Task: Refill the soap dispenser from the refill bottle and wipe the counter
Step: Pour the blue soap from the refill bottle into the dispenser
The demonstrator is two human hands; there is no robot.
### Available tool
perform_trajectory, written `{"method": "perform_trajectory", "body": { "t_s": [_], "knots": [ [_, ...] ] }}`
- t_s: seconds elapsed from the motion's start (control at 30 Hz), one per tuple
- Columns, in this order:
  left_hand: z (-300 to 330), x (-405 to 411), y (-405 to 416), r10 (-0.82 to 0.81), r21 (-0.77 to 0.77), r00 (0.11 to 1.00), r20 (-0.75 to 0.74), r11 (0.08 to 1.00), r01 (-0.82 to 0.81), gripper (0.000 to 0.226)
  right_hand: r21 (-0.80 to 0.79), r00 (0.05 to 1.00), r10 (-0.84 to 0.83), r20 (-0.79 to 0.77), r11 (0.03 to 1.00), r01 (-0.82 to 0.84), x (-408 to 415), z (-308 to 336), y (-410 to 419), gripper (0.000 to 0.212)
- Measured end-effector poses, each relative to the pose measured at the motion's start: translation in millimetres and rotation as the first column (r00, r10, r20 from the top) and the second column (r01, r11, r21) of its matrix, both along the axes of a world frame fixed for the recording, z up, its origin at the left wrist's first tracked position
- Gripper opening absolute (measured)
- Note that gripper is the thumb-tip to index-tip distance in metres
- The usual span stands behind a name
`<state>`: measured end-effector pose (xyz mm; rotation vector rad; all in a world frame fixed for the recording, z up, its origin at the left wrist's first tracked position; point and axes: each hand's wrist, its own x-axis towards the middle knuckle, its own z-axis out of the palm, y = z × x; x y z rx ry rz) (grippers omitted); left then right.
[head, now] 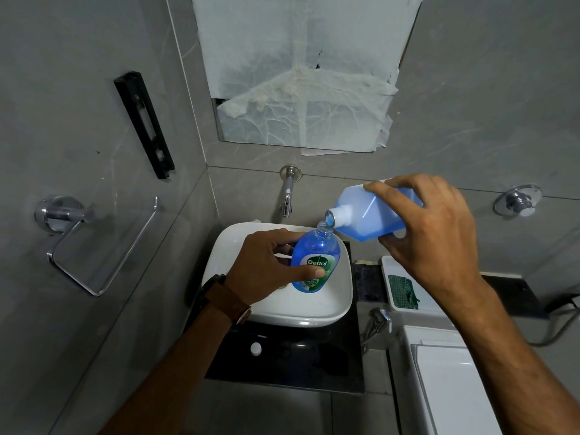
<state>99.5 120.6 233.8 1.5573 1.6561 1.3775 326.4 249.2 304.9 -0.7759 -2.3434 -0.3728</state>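
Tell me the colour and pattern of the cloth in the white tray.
The cloth is green with a fine white check, seen in the head view, lying in the tray.

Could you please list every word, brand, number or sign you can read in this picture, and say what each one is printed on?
"Dettol": on the green and white label of the soap dispenser, which the left hand holds over the basin.
Smaller print lower on that same label: too small and blurred to read.
Refill bottle in the right hand: no text shows.
Nothing else in view carries readable text.
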Motion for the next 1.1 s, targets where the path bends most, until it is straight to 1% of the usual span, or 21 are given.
{"method": "perform_trajectory", "body": {
  "t_s": [0.27,0.5,0.6,0.67,0.77,0.93,1.0,1.1],
  "knots": [
    [0,0,0,-0.005,0.005,1.0,0.006,1.0,0.005,0.046,0.019,1.0,0.002,-0.008,1.0,-0.002,0,1,-1,0.078],
    [-2,-1,-1,0.0,0.01,1.0,0.018,1.0,0.0,0.047,-0.008,1.0,0.01,-0.001,1.0,-0.01,-1,-1,-1,0.081],
    [-3,-1,-1,0.001,0.023,0.999,0.033,1.0,-0.001,0.048,-0.048,0.999,0.031,-0.034,0.998,-0.032,0,-3,-1,0.078],
    [-5,-2,-2,-0.004,0.036,0.999,0.047,0.999,0.002,0.047,-0.096,0.997,0.045,-0.063,0.994,-0.051,-1,-6,-2,0.076],
    [-8,-3,-2,-0.009,0.038,0.999,0.049,0.999,0.007,0.048,-0.181,0.996,0.033,-0.082,0.982,-0.047,-2,-15,-4,0.08],
    [-23,-7,-5,0.026,0.009,0.996,0.083,1.0,-0.027,0.055,-0.339,0.992,0.019,-0.127,0.939,-0.061,-2,-41,-2,0.081],
    [-31,-12,-7,0.057,-0.018,0.995,0.084,0.998,-0.055,0.058,-0.432,0.986,0.016,-0.167,0.898,-0.087,-1,-58,-2,0.08],
    [-47,-21,-13,0.101,-0.055,0.992,0.072,0.994,-0.098,0.057,-0.586,0.962,-0.031,-0.273,0.798,-0.141,1,-88,0,0.078]
  ]
}}
